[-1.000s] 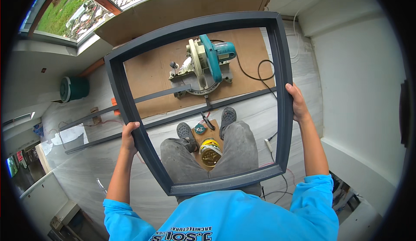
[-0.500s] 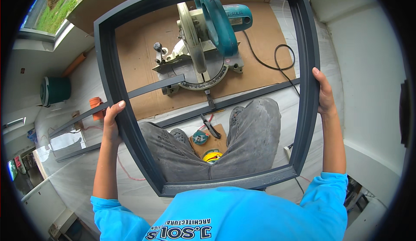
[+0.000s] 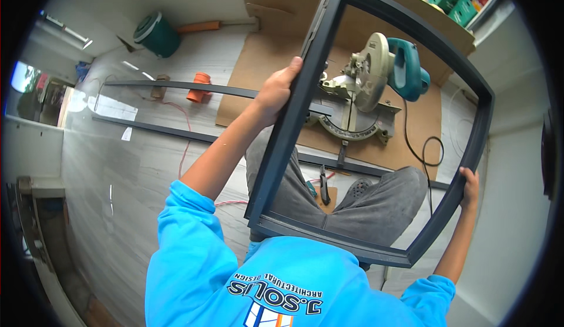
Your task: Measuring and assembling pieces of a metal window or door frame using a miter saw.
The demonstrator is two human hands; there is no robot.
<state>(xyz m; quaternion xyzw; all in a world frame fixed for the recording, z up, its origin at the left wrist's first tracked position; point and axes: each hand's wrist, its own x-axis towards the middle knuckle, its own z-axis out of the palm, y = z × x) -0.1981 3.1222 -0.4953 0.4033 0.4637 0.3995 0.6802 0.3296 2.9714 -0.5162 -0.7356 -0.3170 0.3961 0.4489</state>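
Observation:
A dark grey rectangular window frame (image 3: 282, 151) is held up in front of my chest, tilted, with its lower rail close to my shirt. My left hand (image 3: 278, 89) grips its left side rail, thumb along the edge. On the lower part of the right rail, my right hand (image 3: 469, 187) is closed round the profile. Through the frame's opening I see a teal and cream miter saw (image 3: 370, 80) on a cardboard sheet (image 3: 420, 133). A short dark bar end (image 3: 320, 109) lies on the saw's table. Between my legs is a black-handled tool (image 3: 324, 187), partly covering a small teal thing.
Long dark metal profiles (image 3: 176, 85) stretch left across the pale floor, one propped on a wooden block (image 3: 158, 87). Beside it stands an orange pipe fitting (image 3: 200, 86). A green bucket (image 3: 157, 35) is by the wall. The saw's black cord (image 3: 409, 145) loops at the right.
The frame has swung to the right in view and turned, both hands still on it. My view has shifted too, showing more floor at the left and green crates at the upper right.

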